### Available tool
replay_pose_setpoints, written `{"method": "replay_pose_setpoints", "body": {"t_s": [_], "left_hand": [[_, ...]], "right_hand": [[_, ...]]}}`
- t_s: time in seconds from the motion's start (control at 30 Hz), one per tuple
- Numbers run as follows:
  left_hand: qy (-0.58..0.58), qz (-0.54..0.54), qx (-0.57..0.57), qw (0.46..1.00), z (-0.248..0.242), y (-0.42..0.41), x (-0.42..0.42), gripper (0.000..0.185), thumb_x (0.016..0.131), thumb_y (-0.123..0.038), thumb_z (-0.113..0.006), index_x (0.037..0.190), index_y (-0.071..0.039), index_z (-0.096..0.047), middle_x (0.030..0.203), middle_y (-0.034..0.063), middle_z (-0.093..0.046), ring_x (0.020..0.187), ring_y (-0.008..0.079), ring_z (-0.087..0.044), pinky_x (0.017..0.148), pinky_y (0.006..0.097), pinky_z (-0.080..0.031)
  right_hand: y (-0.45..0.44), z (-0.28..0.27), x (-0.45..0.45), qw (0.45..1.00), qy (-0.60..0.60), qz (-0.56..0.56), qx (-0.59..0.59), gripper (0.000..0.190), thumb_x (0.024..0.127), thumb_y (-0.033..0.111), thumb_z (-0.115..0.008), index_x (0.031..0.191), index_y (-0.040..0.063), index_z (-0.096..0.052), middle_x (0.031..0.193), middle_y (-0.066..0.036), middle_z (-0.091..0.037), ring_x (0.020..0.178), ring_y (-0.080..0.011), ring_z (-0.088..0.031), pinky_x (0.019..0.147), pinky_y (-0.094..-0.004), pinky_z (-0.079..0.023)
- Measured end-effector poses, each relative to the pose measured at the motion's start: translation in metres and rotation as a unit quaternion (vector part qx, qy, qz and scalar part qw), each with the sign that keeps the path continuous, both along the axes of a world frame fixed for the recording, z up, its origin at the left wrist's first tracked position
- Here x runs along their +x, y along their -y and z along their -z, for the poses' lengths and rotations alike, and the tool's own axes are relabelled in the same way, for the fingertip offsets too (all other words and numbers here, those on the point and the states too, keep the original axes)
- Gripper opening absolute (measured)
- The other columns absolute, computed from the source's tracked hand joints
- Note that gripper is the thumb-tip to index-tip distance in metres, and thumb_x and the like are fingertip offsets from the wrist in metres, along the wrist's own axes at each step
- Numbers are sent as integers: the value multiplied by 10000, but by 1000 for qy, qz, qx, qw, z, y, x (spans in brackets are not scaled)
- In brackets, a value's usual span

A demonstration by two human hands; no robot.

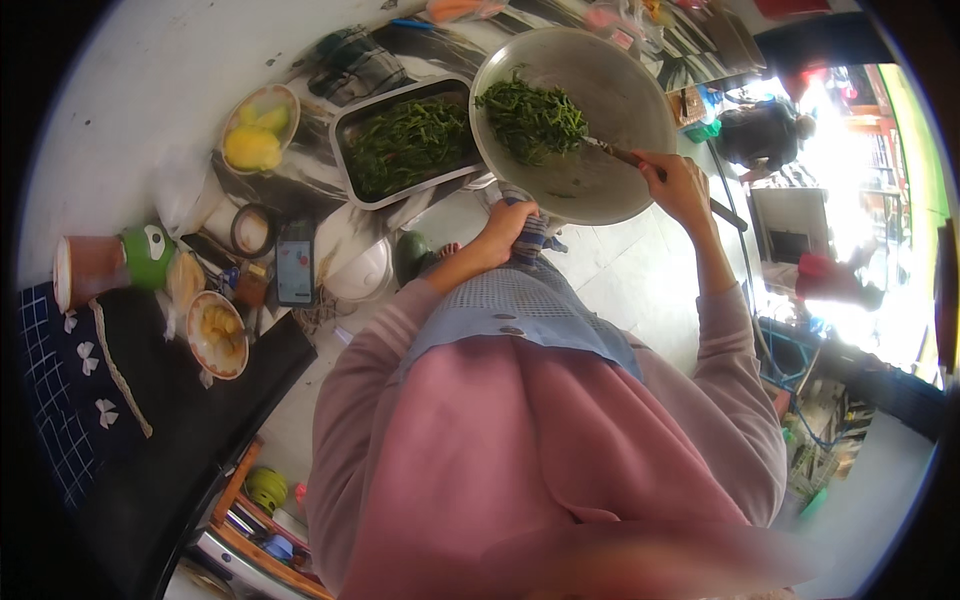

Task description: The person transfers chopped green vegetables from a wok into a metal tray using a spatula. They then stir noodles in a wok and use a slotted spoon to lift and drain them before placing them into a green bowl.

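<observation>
A large metal wok (pixel 622 97) is tilted beside a rectangular metal tray (pixel 341 150), its rim over or against the tray's right edge. My left hand (pixel 510 229) grips a striped cloth (pixel 530 244) at the wok's near side; the wok's handle is hidden there. In my right hand (pixel 675 187) is the long handle of a spatula (pixel 615 152), its tip in the cooked leafy greens (pixel 532 120) at the wok's left side. More cooked greens (pixel 409 139) fill much of the tray.
Left of the tray stands a bowl of yellow fruit (pixel 255 146). Nearer are a phone (pixel 295 262), a roll of tape (pixel 253 230) and a small bowl of food (pixel 217 334). A checked cloth (pixel 356 64) lies behind the tray. A person (pixel 761 135) is farther off at right.
</observation>
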State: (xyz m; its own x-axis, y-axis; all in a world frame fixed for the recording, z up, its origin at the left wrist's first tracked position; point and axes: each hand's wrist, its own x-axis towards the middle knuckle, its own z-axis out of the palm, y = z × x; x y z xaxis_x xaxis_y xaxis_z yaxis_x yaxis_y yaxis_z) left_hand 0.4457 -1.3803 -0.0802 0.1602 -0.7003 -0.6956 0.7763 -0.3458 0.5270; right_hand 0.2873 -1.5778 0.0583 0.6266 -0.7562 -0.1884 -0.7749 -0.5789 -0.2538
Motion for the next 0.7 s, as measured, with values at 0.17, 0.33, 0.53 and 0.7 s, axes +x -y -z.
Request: {"method": "replay_pose_setpoints", "body": {"t_s": [0.17, 0.33, 0.53, 0.7], "left_hand": [[6, 1, -7, 1000, 1, -5, -6, 126, 724, -109, -582, 799, -8, -566, 688, 61, -557, 576, 166, -545, 497, 319, -461], [-12, -4, -11, 1000, -3, -11, -12, 128, 718, -105, -579, 797, -5, -563, 674, 69, -546, 547, 169, -538, 488, 323, -454], [-14, -3, -3, 1000, -10, -17, -15, 109, 721, -111, -584, 762, -13, -565, 645, 66, -547, 516, 169, -535, 469, 321, -443], [-23, -27, -3, 999, -13, -19, -14, 117, 715, -113, -590, 760, -7, -567, 634, 73, -547, 488, 182, -530, 455, 328, -446]], "right_hand": [[-18, -4, 30, 997, 45, -61, -8, 244, 849, 237, -603, 1068, 220, -710, 847, -129, -688, 811, -316, -659, 743, -411, -511], [-39, -1, 73, 989, 65, -131, -25, 252, 844, 263, -596, 1067, 240, -712, 828, -119, -687, 778, -321, -654, 710, -420, -509], [-69, 16, 134, 966, 73, -229, -99, 260, 842, 237, -576, 1067, 242, -706, 721, -90, -666, 696, -302, -647, 615, -423, -499], [-94, 18, 169, 947, 38, -293, -126, 208, 791, 166, -583, 962, 188, -699, 715, -106, -651, 687, -302, -652, 582, -432, -502]]}}
